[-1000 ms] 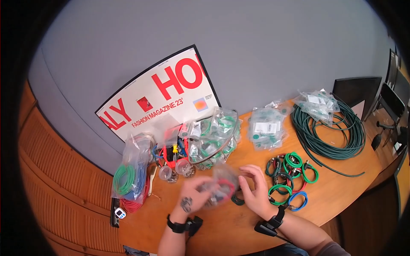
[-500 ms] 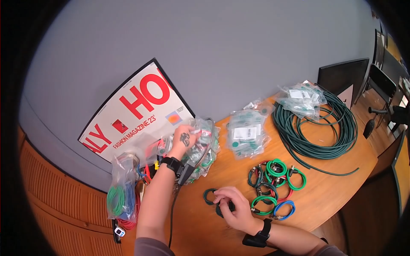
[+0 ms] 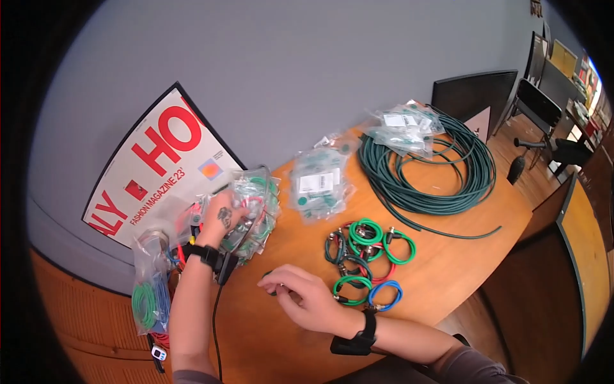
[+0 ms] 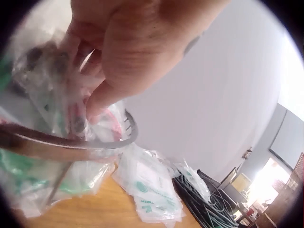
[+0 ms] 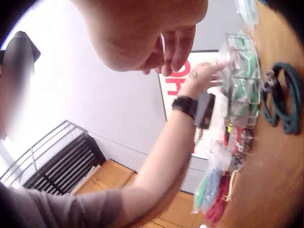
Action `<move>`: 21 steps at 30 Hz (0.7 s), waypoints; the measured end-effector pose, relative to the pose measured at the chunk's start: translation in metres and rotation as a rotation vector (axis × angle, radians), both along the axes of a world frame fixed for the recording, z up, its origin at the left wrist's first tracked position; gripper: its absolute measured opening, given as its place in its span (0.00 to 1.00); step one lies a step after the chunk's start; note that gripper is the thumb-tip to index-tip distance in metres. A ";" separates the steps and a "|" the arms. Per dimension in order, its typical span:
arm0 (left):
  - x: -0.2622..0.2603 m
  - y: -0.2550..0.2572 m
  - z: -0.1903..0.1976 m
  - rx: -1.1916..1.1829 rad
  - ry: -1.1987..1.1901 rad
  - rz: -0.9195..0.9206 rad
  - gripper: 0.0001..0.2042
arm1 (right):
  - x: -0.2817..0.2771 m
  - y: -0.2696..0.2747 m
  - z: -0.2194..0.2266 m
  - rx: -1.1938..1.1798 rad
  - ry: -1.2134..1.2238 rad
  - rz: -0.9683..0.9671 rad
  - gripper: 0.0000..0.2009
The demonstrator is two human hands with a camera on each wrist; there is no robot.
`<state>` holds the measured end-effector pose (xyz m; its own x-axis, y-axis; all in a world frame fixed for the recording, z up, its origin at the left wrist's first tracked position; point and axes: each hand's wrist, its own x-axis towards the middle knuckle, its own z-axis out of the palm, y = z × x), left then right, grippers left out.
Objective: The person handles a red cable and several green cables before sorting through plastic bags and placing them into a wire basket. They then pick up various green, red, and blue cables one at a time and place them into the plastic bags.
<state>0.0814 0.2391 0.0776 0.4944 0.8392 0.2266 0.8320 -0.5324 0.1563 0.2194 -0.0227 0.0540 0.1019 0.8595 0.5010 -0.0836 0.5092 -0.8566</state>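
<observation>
My left hand point(image 3: 225, 216) reaches over the wire basket point(image 4: 61, 145) of bagged cables. In the left wrist view, its thumb and fingers pinch a clear bag point(image 4: 111, 124) with a pink-red cable inside, at the basket's rim; the fingertips are partly hidden. My right hand point(image 3: 307, 297) hovers over the table's near part, fingers loosely bent and holding nothing. Beneath it lies a dark green coiled cable point(image 5: 286, 97) with metal connectors, mostly hidden by the hand in the head view.
Right of my right hand lie several coiled cables point(image 3: 366, 233) in green, red, blue and dark green. Behind them are flat clear bags point(image 3: 318, 182) and a large dark green cable coil point(image 3: 473, 173). A bag of cables point(image 3: 150, 297) sits at the left edge; a poster point(image 3: 160, 163) leans behind.
My left hand has moved from the table's near part to the basket with the bag of red cable. The right hand has moved away from that bag. The head view has shifted to the right.
</observation>
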 end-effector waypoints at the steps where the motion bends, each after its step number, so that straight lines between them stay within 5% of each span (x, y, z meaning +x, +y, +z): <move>1: -0.003 -0.009 0.003 0.250 -0.093 0.000 0.14 | 0.013 -0.004 0.012 0.035 -0.052 -0.023 0.15; 5: 0.021 -0.084 0.028 0.518 -0.173 -0.097 0.13 | 0.094 -0.013 0.016 0.024 -0.359 -0.315 0.10; 7: 0.032 -0.103 0.008 -0.074 -0.298 -0.227 0.12 | 0.135 -0.028 0.007 -0.139 -0.508 -0.405 0.10; 9: 0.058 -0.115 -0.001 -0.326 -0.245 -0.236 0.14 | 0.168 -0.047 -0.002 -0.264 -0.744 -0.455 0.10; 14: 0.105 -0.075 -0.065 0.070 -0.138 -0.355 0.18 | 0.188 -0.082 -0.024 -0.266 -0.924 -0.380 0.15; 21: 0.117 -0.062 -0.063 0.007 0.102 -0.358 0.14 | 0.198 -0.084 -0.054 -0.162 -0.888 -0.440 0.10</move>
